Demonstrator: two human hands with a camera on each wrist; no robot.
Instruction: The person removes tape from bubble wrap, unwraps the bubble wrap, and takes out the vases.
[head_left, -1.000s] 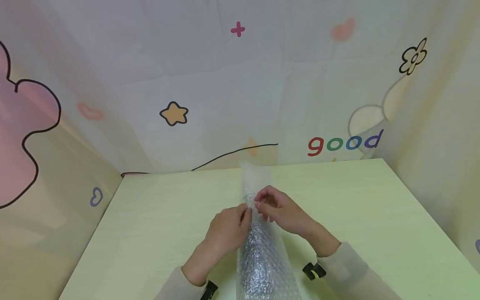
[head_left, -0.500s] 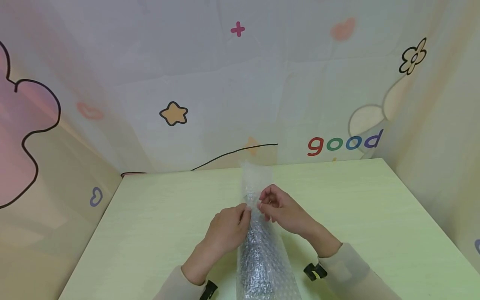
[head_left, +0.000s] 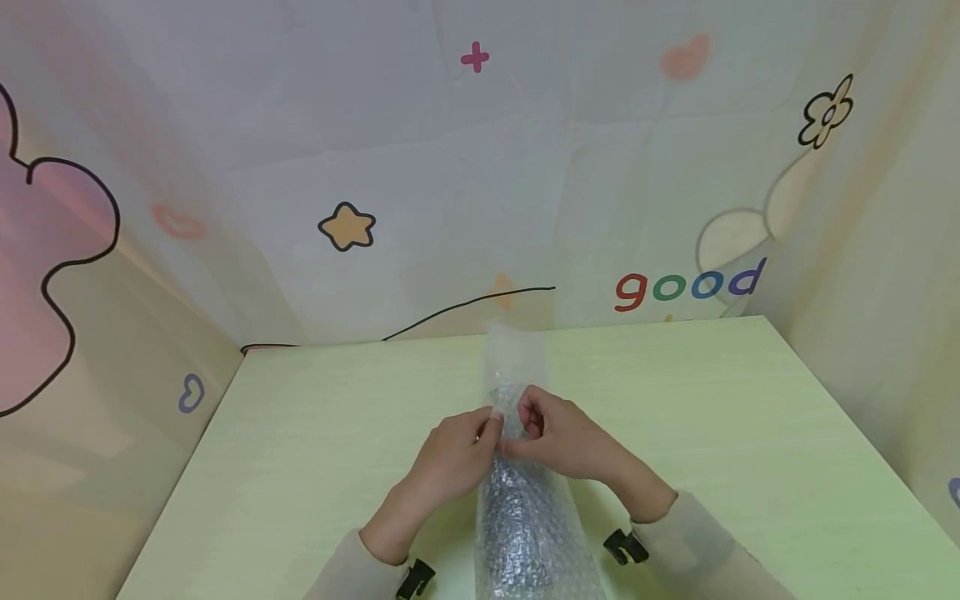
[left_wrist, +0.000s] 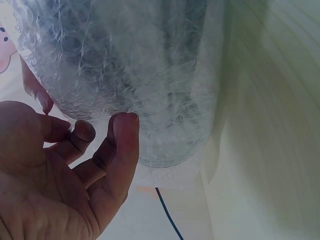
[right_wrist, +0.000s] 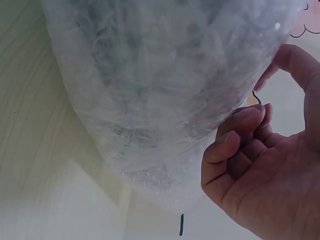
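A pale green table [head_left: 300, 450] spreads under the work, bounded behind and at both sides by a printed backdrop [head_left: 420, 125] with a star [head_left: 347, 227] and the coloured word "good" [head_left: 690, 285]. A black clip [head_left: 415, 579] sits by the left cuff, and another by the right. The hands themselves cover part of the bubble-wrapped bundle [head_left: 517, 533], which lies along the table's middle between the forearms; its clouded film blurs whatever is inside. The left hand [head_left: 453, 454] comes in from the near left, knuckles up, thumb and forefinger tips together, pinching the film on top. The right hand [head_left: 566, 437] slants in opposite, thumb stretched across to the film near the left thumb, other fingers curled back and apart from it; I cannot tell whether it grips anything. The bundle's long axis runs away from the person, its flattened, narrower end pointing at the backdrop, its wider end leaving the head view at the bottom.
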